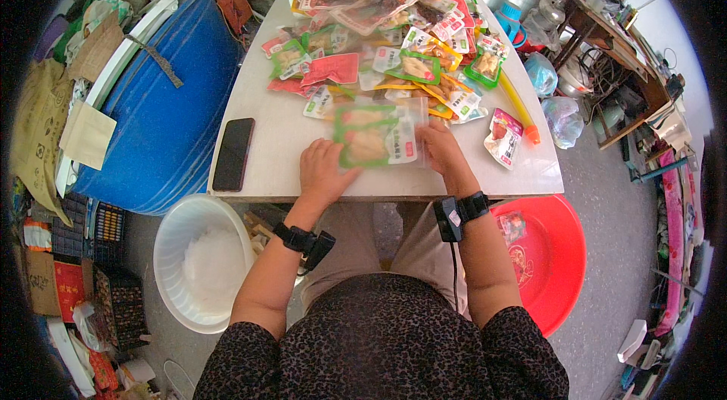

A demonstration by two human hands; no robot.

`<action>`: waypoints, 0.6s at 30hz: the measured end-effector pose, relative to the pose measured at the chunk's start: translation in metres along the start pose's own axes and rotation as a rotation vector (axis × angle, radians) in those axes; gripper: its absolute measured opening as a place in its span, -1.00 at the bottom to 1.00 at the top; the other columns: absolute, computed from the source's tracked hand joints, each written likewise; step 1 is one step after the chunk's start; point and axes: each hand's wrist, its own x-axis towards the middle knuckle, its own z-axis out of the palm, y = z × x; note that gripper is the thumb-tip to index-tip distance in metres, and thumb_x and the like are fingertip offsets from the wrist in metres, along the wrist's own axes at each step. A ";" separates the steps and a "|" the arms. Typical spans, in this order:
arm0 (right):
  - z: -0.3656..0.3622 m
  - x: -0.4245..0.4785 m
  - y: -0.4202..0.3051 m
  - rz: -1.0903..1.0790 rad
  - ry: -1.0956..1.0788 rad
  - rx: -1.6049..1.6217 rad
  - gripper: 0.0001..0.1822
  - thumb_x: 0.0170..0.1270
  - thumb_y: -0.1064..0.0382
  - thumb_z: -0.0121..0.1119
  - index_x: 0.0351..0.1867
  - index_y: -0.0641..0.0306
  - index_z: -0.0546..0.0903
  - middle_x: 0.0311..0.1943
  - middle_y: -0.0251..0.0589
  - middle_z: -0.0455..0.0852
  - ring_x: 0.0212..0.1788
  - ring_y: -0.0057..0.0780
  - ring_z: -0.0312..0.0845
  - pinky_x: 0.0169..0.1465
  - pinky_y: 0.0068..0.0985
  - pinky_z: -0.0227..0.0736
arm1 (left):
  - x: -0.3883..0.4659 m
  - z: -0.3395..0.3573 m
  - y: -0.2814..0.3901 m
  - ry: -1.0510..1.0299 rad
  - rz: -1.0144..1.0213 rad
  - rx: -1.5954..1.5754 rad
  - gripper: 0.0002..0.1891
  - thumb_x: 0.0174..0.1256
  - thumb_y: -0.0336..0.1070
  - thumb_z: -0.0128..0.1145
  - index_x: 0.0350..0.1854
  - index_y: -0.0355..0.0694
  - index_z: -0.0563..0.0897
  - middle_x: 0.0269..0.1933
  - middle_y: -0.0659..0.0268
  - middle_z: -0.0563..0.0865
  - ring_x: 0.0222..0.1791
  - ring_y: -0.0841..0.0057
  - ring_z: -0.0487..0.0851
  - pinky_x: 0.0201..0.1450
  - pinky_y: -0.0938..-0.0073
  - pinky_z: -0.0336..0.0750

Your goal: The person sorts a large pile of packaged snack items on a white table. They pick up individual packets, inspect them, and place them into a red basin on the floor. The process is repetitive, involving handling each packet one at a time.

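Observation:
Above the near part of the white table is a clear plastic bag holding green-edged food packs with pale contents, slightly blurred. My right hand grips its right edge, the fingertips partly hidden behind it. My left hand is at the bag's lower left corner, which lies between thumb and fingers; whether they pinch it is unclear. Just beyond the bag spreads a heap of sealed food packets, among them a red packet and a green-edged one.
A black phone lies at the table's left. A pink-and-white packet and a yellow tube with an orange end are at the right. Below stand a white tub and a red basin. A blue barrel flanks the table.

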 end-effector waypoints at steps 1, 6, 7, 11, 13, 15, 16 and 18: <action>0.003 0.001 0.001 0.014 -0.011 0.028 -0.87 0.07 0.31 -0.08 -0.41 0.32 0.44 -0.56 -0.31 0.47 -0.56 -0.58 0.39 -0.52 -0.59 0.34 | -0.001 0.000 -0.001 0.003 -0.003 0.000 -0.44 -0.23 -0.01 0.20 -0.17 -0.27 0.43 -0.11 0.10 0.45 0.00 0.20 0.31 0.06 0.25 0.15; 0.017 -0.010 -0.013 -0.048 -0.074 0.014 -0.86 0.10 0.33 -0.07 -0.35 0.34 0.45 -0.41 -0.26 0.53 -0.37 -0.52 0.47 -0.31 -0.57 0.42 | 0.004 -0.007 0.004 -0.054 -0.040 -0.053 -0.45 -0.22 -0.02 0.21 -0.17 -0.27 0.42 -0.11 0.09 0.45 -0.01 0.19 0.33 0.05 0.27 0.17; 0.017 -0.014 -0.020 -0.080 -0.070 -0.100 -0.86 0.10 0.32 -0.06 -0.35 0.34 0.46 -0.41 -0.27 0.53 -0.36 -0.53 0.46 -0.31 -0.58 0.41 | 0.007 -0.011 0.006 -0.092 -0.067 -0.070 -0.45 -0.22 -0.03 0.21 -0.17 -0.28 0.42 -0.11 0.08 0.45 -0.02 0.19 0.34 0.05 0.27 0.18; 0.004 -0.034 -0.059 -0.363 -0.052 -0.462 -0.85 0.06 0.30 0.00 -0.35 0.29 0.49 -0.38 -0.27 0.54 -0.32 -0.53 0.45 -0.28 -0.59 0.39 | 0.004 0.004 -0.002 0.009 -0.014 -0.035 -0.47 -0.24 -0.06 0.23 -0.20 -0.30 0.44 -0.17 0.09 0.48 -0.08 0.19 0.37 -0.01 0.25 0.22; 0.017 -0.067 -0.099 -0.155 -0.003 -0.221 -0.84 -0.07 0.32 0.06 -0.38 0.22 0.54 -0.34 -0.20 0.55 -0.27 -0.37 0.45 -0.21 -0.51 0.38 | -0.004 0.012 -0.014 0.120 0.048 0.018 -0.48 -0.23 -0.08 0.23 -0.22 -0.31 0.44 -0.18 0.09 0.49 -0.09 0.19 0.38 -0.02 0.25 0.23; -0.019 -0.083 -0.116 -0.365 -0.003 -0.426 -0.81 -0.05 0.31 0.05 -0.33 0.21 0.53 -0.31 -0.22 0.55 -0.24 -0.37 0.45 -0.19 -0.52 0.38 | -0.004 0.016 -0.015 0.155 0.099 0.034 -0.48 -0.21 -0.09 0.22 -0.20 -0.32 0.43 -0.17 0.07 0.48 -0.07 0.19 0.37 -0.01 0.26 0.24; -0.036 -0.096 -0.125 -0.407 0.016 -0.436 -0.81 -0.03 0.31 0.04 -0.31 0.22 0.53 -0.31 -0.23 0.55 -0.26 -0.39 0.46 -0.20 -0.53 0.40 | -0.002 0.018 -0.013 0.113 0.093 0.008 -0.48 -0.20 -0.09 0.22 -0.20 -0.33 0.43 -0.16 0.07 0.48 -0.07 0.18 0.37 -0.01 0.27 0.23; -0.064 -0.120 -0.141 -0.471 0.049 -0.434 -0.81 0.02 0.32 0.01 -0.29 0.25 0.52 -0.30 -0.25 0.56 -0.28 -0.45 0.47 -0.22 -0.56 0.42 | 0.001 0.013 -0.011 0.047 0.060 -0.020 -0.48 -0.18 -0.10 0.21 -0.19 -0.34 0.42 -0.14 0.06 0.47 -0.05 0.18 0.36 0.00 0.29 0.23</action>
